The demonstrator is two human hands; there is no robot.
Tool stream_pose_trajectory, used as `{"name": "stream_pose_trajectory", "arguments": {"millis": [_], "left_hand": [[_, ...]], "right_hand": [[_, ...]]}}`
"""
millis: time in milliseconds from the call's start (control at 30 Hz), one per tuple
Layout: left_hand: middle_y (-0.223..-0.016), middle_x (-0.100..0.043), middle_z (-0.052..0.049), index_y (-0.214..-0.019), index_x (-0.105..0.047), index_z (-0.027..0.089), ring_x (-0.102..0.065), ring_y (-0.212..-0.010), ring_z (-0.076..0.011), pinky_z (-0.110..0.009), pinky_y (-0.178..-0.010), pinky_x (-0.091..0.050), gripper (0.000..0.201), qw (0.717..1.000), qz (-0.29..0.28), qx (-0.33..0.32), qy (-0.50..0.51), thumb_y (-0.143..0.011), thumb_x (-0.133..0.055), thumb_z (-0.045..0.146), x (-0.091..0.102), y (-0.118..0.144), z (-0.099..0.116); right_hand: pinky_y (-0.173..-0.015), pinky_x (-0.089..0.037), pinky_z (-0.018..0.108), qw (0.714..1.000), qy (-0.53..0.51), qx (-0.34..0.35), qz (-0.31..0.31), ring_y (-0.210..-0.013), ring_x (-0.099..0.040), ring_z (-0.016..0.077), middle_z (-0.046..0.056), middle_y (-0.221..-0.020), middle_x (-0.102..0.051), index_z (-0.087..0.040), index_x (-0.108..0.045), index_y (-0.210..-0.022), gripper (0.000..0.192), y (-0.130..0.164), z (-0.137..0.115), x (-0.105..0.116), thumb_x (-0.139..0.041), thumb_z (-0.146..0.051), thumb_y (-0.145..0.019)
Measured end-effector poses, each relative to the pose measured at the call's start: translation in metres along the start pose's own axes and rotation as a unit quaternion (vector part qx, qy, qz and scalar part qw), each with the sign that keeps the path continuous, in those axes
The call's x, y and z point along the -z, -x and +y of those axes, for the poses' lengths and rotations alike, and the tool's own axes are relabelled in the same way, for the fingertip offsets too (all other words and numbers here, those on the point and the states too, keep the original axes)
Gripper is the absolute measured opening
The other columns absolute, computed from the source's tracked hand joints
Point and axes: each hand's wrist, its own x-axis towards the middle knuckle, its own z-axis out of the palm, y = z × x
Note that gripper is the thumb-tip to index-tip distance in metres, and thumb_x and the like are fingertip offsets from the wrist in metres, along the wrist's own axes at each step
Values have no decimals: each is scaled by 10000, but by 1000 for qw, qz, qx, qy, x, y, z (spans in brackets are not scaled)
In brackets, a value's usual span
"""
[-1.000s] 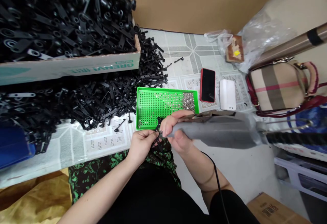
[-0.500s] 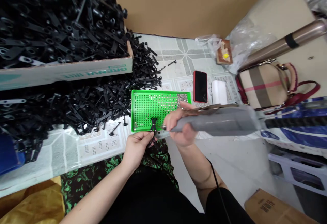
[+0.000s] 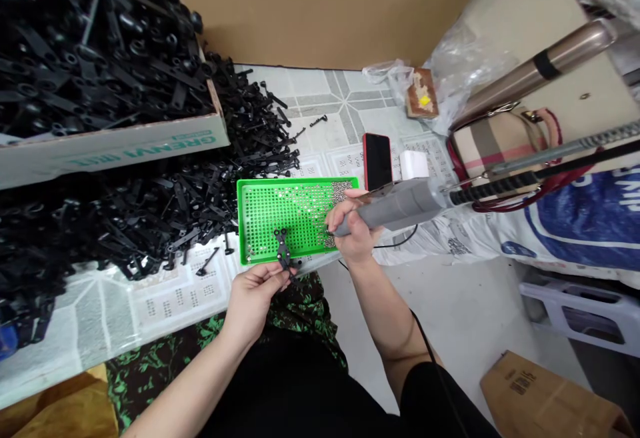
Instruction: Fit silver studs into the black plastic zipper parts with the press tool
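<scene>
Two black parts (image 3: 283, 250) sit pinched in my left hand (image 3: 253, 295), fingers closed tight on them, held over the near edge of the green tray (image 3: 250, 225). My right hand (image 3: 355, 228) wraps fully round the grey driver (image 3: 395, 206), its tip down over the tray's right side, where small screws (image 3: 341, 191) lie heaped in the far corner. I see a black cord (image 3: 400, 241) curling from under that hand. Left of the tray a loose pile (image 3: 125, 218) of black parts spreads across the table, with a full box (image 3: 115, 148) behind it. Beyond the tray lie a red phone (image 3: 377, 160) and a white pack (image 3: 414, 164), side by side, and a checked bag (image 3: 495, 145) further right.
</scene>
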Motion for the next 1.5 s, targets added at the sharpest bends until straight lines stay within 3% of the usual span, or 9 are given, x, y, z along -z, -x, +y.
{"name": "stream_pose_trajectory", "arguments": {"millis": [267, 500, 667, 733, 900, 1100, 1267, 1500], "left_hand": [[-669, -744, -59, -627, -732, 159, -651, -631, -181, -287, -613, -514, 202, 1000, 9, 1, 4, -474, -823, 255, -2, 0, 1], [-660, -741, -51, -623, -730, 161, -645, -615, -170, -277, -604, -508, 195, 1000, 11, 9, 13, -469, -825, 234, -1, 0, 1], [-618, -712, -24, -615, -714, 161, -632, -584, -159, -280, -600, -508, 211, 1000, 19, 3, 3, -466, -829, 258, -1, -1, -1], [-571, -684, -4, -612, -709, 162, -614, -542, -146, -272, -574, -499, 215, 1000, 29, -2, -11, -472, -827, 274, -2, -1, -1], [-531, -673, -18, -577, -692, 156, -618, -519, -154, -263, -529, -494, 212, 999, 17, 11, -41, -504, -799, 323, -4, -1, 2], [-522, -679, -35, -556, -679, 154, -591, -463, -132, -238, -480, -467, 191, 998, 9, 10, -61, -564, -755, 329, -4, -2, 2], [-509, -671, -28, -538, -677, 157, -573, -445, -119, -220, -463, -444, 169, 998, 0, 2, -64, -586, -730, 310, -2, -3, 0], [-510, -670, -27, -519, -661, 158, -574, -450, -120, -219, -470, -453, 179, 998, -7, -2, -67, -594, -712, 313, -2, -3, 1]], "right_hand": [[-415, -415, 286, 998, 53, 16, 43, -369, -468, 115, -99, -488, -513, -247, -511, -963, 352, 9, 3, 0, -631, -482, -730], [-431, -418, 267, 998, 43, 41, 26, -383, -459, 104, -97, -508, -506, -256, -511, -985, 301, 10, 3, 0, -601, -444, -768], [-531, -478, 304, 980, 122, 41, 151, -469, -521, 115, -74, -601, -511, -242, -500, -943, 255, 20, 5, -11, -614, -412, -792], [-552, -485, 306, 974, 135, 57, 171, -479, -522, 112, -76, -605, -503, -249, -494, -927, 224, 21, 5, -14, -594, -412, -811], [-456, -425, 264, 983, 97, 94, 125, -398, -441, 96, -101, -526, -445, -271, -498, -947, 207, 11, -9, -14, -522, -446, -839], [-423, -421, 263, 999, -23, -20, 43, -362, -429, 93, -102, -496, -443, -266, -522, -936, 299, 17, -37, -36, -565, -525, -793], [-393, -414, 266, 996, -57, -66, -13, -337, -417, 99, -102, -468, -463, -265, -554, -942, 319, 30, -31, -52, -621, -520, -762], [-427, -436, 250, 994, -84, -58, -42, -359, -445, 93, -95, -478, -492, -254, -575, -961, 281, 32, -26, -54, -643, -456, -778]]}}
